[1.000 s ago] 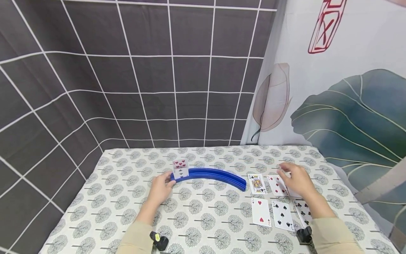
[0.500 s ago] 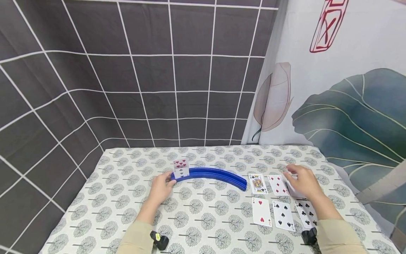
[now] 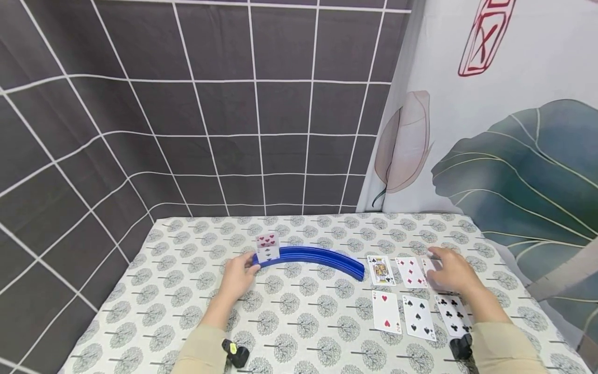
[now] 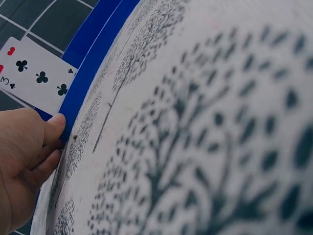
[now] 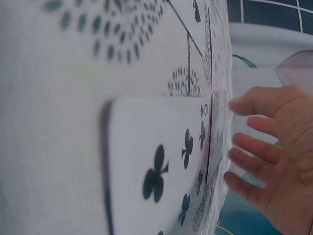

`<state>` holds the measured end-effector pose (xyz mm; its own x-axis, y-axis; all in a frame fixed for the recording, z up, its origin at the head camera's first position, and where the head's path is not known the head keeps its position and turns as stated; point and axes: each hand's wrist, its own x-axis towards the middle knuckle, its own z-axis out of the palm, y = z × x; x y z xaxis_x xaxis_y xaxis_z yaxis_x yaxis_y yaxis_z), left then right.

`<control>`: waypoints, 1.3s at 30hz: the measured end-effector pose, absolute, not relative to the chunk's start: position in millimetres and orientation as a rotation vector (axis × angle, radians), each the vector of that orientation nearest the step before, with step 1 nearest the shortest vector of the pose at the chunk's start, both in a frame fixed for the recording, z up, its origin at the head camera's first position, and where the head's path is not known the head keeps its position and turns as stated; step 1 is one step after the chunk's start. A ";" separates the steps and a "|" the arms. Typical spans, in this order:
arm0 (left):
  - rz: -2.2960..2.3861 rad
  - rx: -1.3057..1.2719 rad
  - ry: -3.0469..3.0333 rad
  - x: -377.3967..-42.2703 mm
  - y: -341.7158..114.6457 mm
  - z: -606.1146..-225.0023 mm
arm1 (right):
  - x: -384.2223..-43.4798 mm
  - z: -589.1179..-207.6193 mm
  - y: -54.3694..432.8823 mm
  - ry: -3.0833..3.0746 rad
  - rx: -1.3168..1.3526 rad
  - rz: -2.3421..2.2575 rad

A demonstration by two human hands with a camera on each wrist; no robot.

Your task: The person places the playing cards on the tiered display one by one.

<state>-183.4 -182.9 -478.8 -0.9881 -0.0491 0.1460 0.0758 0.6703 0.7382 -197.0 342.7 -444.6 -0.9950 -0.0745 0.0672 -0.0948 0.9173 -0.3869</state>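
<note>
My left hand (image 3: 237, 275) grips the left end of the blue curved card holder (image 3: 322, 258), its thumb pressed against the front in the left wrist view. Two playing cards stand in the holder beside that hand: a three of clubs (image 4: 41, 76) in front and a hearts card (image 3: 267, 240) behind. My right hand (image 3: 454, 271) hovers over a face-up card (image 3: 430, 264) that it partly hides. Its fingers (image 5: 254, 149) are spread and relaxed in the right wrist view, holding nothing. Left of it lies a five of diamonds (image 3: 411, 272), and nearer me a six of clubs (image 3: 453, 314).
A king (image 3: 381, 270) lies just right of the holder's right end. In the nearer row are a two of hearts (image 3: 386, 311) and a five of spades (image 3: 419, 318). The tree-patterned tablecloth (image 3: 299, 322) covers the table, with a dark grid curtain (image 3: 224, 114) behind.
My right hand has shifted to the right and a little towards me, away from the five of diamonds, showing more of the cards near it. The left hand stays on the card holder.
</note>
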 end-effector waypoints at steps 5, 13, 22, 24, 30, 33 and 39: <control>-1.218 -0.019 -2.731 -183.1 -183.1 -479.3 | -196.8 -445.6 345.6 -3.122 0.112 0.614; -1.226 -0.003 -2.736 -182.9 -181.4 -477.9 | -192.6 -440.2 344.7 -3.145 0.096 0.571; -1.223 -0.005 -2.726 -182.4 -182.6 -479.0 | -197.8 -445.2 352.7 -3.106 0.034 0.621; -1.220 -0.006 -2.726 -182.2 -182.4 -478.6 | -197.6 -446.9 353.4 -3.088 0.007 0.646; -1.236 -0.006 -2.730 -182.2 -182.2 -477.5 | -195.5 -443.3 350.8 -3.042 -0.016 0.704; -1.245 0.004 -2.730 -182.8 -182.4 -477.9 | -194.6 -440.8 349.5 -3.019 -0.004 0.691; -1.240 0.011 -2.727 -183.0 -182.4 -479.2 | -192.9 -441.1 348.4 -2.962 0.014 0.669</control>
<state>-183.0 -182.4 -479.2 -0.9894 -0.0667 0.1292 0.0535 0.6593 0.7500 -192.9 348.4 -441.1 -0.9944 0.0143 0.1043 -0.0319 0.9031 -0.4283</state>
